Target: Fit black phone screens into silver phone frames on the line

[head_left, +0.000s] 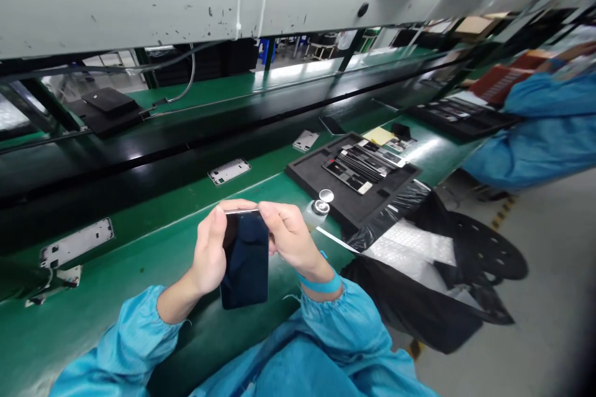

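Note:
A dark phone screen panel (245, 263) is held upright over the green bench (139, 260), its glass facing me. My left hand (212, 251) grips its left edge, thumb along the top corner. My right hand (288, 236) is closed on its right edge, fingers pinching the top rim. Both wrists come out of blue smock sleeves, and the right wrist wears a blue band (321, 284).
A black foam tray (354, 177) of phone parts lies to the right, with a small round bottle (321, 203) beside it. White phone frames (77, 242) (229, 170) (306, 139) lie along the black conveyor (186, 136). A black bag (419, 285) hangs off the edge. Another person's blue sleeve (544, 130) is at far right.

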`<state>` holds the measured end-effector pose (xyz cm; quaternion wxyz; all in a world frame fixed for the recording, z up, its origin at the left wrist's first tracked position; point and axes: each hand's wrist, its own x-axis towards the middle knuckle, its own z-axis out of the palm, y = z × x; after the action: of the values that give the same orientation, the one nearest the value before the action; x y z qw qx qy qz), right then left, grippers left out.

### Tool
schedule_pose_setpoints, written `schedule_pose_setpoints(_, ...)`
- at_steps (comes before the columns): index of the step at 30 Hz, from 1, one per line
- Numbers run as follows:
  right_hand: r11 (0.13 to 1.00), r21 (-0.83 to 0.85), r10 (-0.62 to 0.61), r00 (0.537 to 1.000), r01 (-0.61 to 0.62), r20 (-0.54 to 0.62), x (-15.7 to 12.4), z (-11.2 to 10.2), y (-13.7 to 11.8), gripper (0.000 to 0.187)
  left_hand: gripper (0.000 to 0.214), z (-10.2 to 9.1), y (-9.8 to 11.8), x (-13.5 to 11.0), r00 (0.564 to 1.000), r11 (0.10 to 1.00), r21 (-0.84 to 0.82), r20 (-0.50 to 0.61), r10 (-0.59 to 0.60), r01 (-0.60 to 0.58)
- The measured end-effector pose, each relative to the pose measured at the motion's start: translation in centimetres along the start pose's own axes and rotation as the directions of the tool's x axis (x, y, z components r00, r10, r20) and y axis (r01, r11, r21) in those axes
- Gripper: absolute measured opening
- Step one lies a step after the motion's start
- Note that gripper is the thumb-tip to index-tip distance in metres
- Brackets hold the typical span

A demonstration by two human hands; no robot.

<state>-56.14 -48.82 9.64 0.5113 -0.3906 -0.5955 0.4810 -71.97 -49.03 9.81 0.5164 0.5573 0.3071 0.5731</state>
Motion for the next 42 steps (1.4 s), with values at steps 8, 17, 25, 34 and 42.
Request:
schedule_pose_setpoints(8, 0.995, 0.049, -0.082, 0.996, 0.084, -0.038, 1.3, 1.1, 1.2, 0.068, 0.053, -0.6, -0.8, 2.0, 0.974, 0.991, 0.005, -0.179, 0.135, -0.136)
schedule_pose_setpoints(17, 0.97, 0.14, 0.128, 0.91, -0.198, 0.395, -2.1, 1.0, 6.0, 0.076, 0.061, -2.6, 1.8, 4.6, 0.938, 0.926, -0.375, -0.33, -0.105, -0.028)
schedule_pose_setpoints(25, 0.921, 0.333, 0.118, 0.96, -0.2, 0.252, -0.9, 3.1, 9.0, 0.081, 0.06, -1.6, 0.7, 4.0, 0.905, 0.929, -0.355, -0.422, -0.057, -0.107)
schedule_pose_setpoints(34, 0.905, 0.363, 0.114, 0.948, -0.223, 0.297, 0.0, 4.4, 10.2, 0.081, 0.056, -1.9, 0.8, 4.3, 0.879, 0.929, -0.335, -0.476, -0.021, -0.159)
schedule_pose_setpoints(42, 0.936, 0.284, 0.104, 0.935, -0.206, 0.338, -0.8, 4.7, 9.4, 0.085, 0.049, -1.7, 1.4, 4.0, 0.868, 0.918, -0.325, -0.496, 0.038, -0.226)
